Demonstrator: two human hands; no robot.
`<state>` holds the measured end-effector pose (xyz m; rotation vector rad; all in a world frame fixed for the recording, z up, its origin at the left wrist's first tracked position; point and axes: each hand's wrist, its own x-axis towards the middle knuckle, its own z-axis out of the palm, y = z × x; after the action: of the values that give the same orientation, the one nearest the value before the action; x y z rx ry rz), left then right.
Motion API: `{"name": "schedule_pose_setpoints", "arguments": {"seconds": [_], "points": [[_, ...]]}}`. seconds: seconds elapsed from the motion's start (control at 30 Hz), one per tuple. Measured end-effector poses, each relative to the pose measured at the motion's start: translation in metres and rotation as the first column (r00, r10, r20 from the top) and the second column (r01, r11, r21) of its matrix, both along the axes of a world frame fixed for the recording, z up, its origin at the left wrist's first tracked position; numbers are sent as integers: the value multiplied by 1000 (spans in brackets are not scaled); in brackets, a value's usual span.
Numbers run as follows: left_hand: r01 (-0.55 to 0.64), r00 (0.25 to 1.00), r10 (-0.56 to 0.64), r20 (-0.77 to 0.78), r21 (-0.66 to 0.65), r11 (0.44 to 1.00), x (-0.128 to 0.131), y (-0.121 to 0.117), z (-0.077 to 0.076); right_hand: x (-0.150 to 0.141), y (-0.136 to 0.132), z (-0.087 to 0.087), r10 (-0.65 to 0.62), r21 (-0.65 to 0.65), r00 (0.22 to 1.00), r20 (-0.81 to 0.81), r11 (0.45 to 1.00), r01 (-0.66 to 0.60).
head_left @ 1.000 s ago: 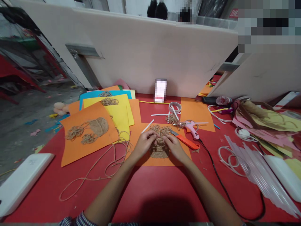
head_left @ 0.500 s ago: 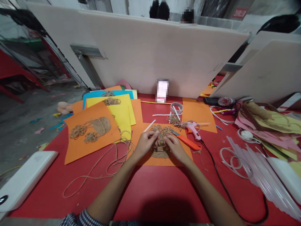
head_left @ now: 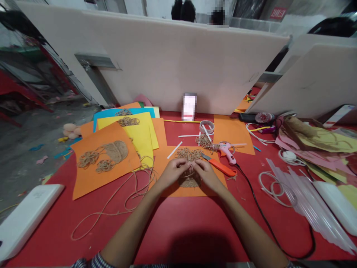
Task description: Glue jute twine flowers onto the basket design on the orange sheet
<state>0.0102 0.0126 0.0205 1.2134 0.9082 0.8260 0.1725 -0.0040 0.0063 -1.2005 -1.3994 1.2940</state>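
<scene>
At the red counter, your left hand and right hand pinch together on jute twine loops atop a twine basket; a seemingly finished orange card lies left.

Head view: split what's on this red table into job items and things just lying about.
In use: left hand, right hand, brown jute-twine flower motif, orange card sheet, pink glue gun, orange-handled craft knife.
Lying about: loose tan jute cord, clear glue sticks, white plastic case.
</scene>
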Motion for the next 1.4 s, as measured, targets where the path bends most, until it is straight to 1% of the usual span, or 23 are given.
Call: {"name": "schedule_pose_setpoints", "arguments": {"seconds": [0.1,0.17,0.23,0.27,0.33,0.43,0.5,0.53,0.67,0.73,0.83,0.9,0.97,1.03,1.07,1.1,1.17,1.23,1.3,1.33,1.37,1.4], "points": [[-20,996,27,91,-78,997,2,-2,3,2,-1,7,81,-64,991,-107,994,-88],[-26,986,48,160,-138,990,3,-4,3,3,-1,10,117,-86,985,-128,988,-129],[-36,971,84,222,-213,976,3,-5,3,3,-2,11,103,-73,987,-126,991,-113],[-43,968,98,233,-230,972,2,-5,2,3,-2,10,90,-54,989,-115,994,-97],[-47,979,82,188,-187,981,0,-5,1,2,-1,9,71,-11,994,-79,997,-72],[38,999,-38,4,-37,999,-4,-3,0,1,-1,6,65,29,998,-15,997,-65],[70,996,-70,-63,1,998,-5,-2,-1,1,-2,7,67,35,998,-4,997,-67],[55,997,-55,-51,0,998,-5,-2,-1,1,-3,8,77,22,997,-17,997,-77],[-93,993,96,64,-48,994,-3,2,-2,3,-6,15,136,-98,980,-144,984,-151],[-109,992,113,65,-63,992,-5,6,-1,5,-5,16,124,-113,980,-154,983,-142],[-69,997,71,30,-66,995,-11,12,0,10,0,15,42,-50,996,-75,998,-46],[-87,996,87,-28,2,996,-15,15,0,14,4,15,-54,51,997,47,997,51],[-107,986,121,-116,116,987,-16,15,0,17,6,17,-182,199,964,196,970,142],[-95,972,133,-196,189,977,-15,13,-1,16,4,20,-284,344,909,304,923,173],[-92,968,132,-216,187,978,-14,12,-1,14,1,22,-305,403,888,344,902,154],[-100,969,132,-211,160,982,-12,10,-2,11,-2,22,-300,449,872,387,887,106],[-145,981,151,-118,53,988,-8,5,-2,2,-11,21,-244,507,828,505,860,-55],[-188,981,191,24,-87,978,-5,1,-2,-8,-19,17,-170,514,745,645,818,-258],[-204,965,232,124,-201,958,-3,-1,-1,-15,-23,12,-119,489,665,738,773,-405],[-212,956,252,149,-239,948,-2,0,-1,-17,-23,10,-100,476,643,759,758,-445],[-223,948,271,166,-262,939,-2,1,-2,-17,-22,9,-88,467,637,766,758,-456],[-241,938,295,182,-272,932,-3,3,-4,-16,-20,9,-86,461,647,758,771,-438]]}}
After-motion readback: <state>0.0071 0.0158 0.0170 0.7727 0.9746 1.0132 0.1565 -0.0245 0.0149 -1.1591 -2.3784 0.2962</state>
